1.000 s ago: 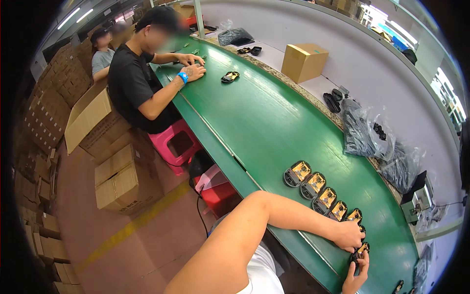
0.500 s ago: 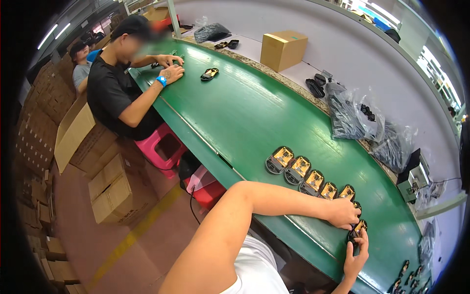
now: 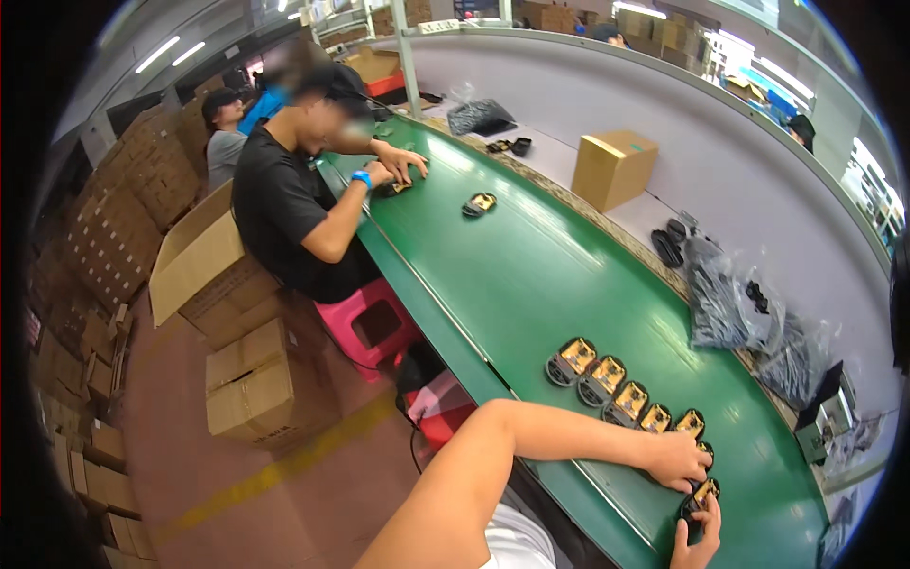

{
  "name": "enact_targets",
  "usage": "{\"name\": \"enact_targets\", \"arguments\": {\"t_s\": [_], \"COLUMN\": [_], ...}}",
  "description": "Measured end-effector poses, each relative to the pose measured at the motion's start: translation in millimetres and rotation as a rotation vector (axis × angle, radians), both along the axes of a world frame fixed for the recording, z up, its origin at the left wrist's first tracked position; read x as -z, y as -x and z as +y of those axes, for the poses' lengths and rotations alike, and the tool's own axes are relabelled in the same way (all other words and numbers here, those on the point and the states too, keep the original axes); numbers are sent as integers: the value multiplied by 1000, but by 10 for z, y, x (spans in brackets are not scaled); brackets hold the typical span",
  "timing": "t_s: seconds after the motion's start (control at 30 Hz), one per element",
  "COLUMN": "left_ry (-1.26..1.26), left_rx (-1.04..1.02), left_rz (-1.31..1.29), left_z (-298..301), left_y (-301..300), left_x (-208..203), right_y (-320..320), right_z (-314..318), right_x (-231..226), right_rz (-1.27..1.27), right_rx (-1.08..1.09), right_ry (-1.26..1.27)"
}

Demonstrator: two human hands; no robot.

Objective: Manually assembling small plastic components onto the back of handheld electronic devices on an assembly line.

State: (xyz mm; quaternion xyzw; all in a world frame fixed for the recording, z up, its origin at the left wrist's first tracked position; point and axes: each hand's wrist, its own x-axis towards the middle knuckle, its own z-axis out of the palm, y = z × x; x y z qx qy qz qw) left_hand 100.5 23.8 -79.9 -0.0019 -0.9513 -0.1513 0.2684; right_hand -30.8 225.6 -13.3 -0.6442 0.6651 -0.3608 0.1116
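Several black oval electronic housings with yellowish circuit boards exposed stand in a bent row on the green bench, the leftmost of these housings (image 3: 573,360) nearest the middle. My right hand (image 3: 700,542) grips the near-end housing (image 3: 699,497) from its right side, thumb and fingers around its edge. Reaching across from the left, my left hand (image 3: 677,459) has curled fingers between that housing and the one just behind it. Its fingertips are partly hidden, so what they pinch cannot be made out.
A green workbench (image 3: 531,294) runs away to the upper left. There a co-worker in black (image 3: 289,194) handles a similar piece, with another housing (image 3: 479,204) nearby. Along the back ledge are a carton (image 3: 614,169) and plastic bags of black parts (image 3: 725,294). Cartons (image 3: 261,379) and a pink stool (image 3: 370,327) stand left.
The view has shifted, so the bench and row appear lower and further right. My hands stay at the same near-end housing. The co-worker's hands have changed position over their piece.
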Motion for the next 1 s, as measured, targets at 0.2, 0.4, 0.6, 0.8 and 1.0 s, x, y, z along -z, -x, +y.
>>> {"name": "enact_targets", "arguments": {"t_s": [0.2,0.4,0.6,0.8,1.0], "left_ry": [18,47,3,-3,103], "left_rx": [-50,-71,-100,-148,-277], "left_rz": [74,62,-30,-20,60], "left_z": [-264,-489,-501,-488,-575], "left_y": [-91,-583,-1123,-1273,-1308], "left_x": [129,7,-17,-1,-123], "right_y": [-212,-490,-668,-746,-580], "right_z": [-253,-512,-692,-813,-1042], "right_x": [-30,-5,1,-79,17], "right_rz": [-23,-72,-10,62,37], "right_rx": [-84,-168,-278,-260,-236], "right_ry": [17,-8,-42,-75,2]}}
